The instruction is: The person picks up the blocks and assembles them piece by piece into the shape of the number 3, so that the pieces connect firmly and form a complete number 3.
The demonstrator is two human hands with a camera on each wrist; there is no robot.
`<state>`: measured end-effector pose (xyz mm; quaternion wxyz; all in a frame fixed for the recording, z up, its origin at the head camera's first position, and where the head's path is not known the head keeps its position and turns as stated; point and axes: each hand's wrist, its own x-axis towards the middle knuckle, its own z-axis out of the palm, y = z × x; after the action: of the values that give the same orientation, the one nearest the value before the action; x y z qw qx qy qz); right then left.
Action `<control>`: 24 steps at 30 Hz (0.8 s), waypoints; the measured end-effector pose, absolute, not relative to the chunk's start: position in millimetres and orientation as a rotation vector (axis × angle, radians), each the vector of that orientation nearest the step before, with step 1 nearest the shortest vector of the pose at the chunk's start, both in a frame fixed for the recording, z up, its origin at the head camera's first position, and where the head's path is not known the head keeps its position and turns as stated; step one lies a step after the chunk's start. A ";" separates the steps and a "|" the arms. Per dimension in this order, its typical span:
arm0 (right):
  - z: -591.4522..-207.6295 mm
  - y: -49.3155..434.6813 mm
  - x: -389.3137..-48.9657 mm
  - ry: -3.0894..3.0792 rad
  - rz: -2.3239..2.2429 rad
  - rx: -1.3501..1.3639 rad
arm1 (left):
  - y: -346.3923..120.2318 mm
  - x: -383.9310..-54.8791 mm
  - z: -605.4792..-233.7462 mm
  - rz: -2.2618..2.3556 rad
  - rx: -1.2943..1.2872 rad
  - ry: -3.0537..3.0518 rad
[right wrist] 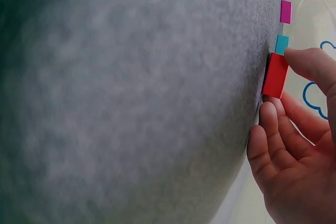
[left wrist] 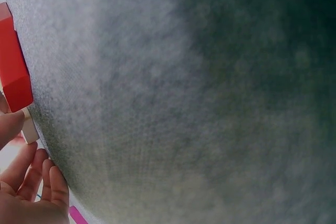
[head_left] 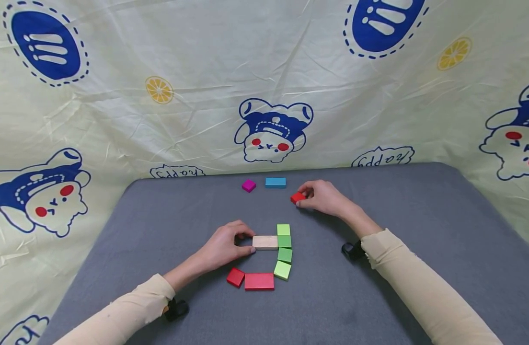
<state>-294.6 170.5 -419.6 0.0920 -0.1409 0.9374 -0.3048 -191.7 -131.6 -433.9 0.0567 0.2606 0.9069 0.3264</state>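
Observation:
Up near the far edge, my right hand pinches a red block between thumb and fingers; the right wrist view shows this red block from the side. My left hand has thumb and fingertips at the two corners of the left end of a plain wooden block. That block's right end meets a column of green blocks, light and darker, which bends down to a long red block. A smaller red block lies tilted at its left end.
A magenta block and a blue block lie at the back of the grey-covered table, left of my right hand. Behind the table hangs a printed cloth.

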 end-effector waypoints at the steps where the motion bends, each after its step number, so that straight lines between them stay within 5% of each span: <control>1: -419.6 169.5 -294.1 2.782 -0.907 -0.418 | -131.5 -191.7 -434.0 0.989 0.790 2.751; 24: -412.5 135.8 -273.5 2.694 -0.907 -0.640 | -131.3 -192.3 -432.5 0.977 0.747 2.734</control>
<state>-273.5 135.8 -412.5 0.1137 -0.2183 0.9185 -0.3093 -192.3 -131.3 -432.5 0.0719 0.2484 0.9096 0.3251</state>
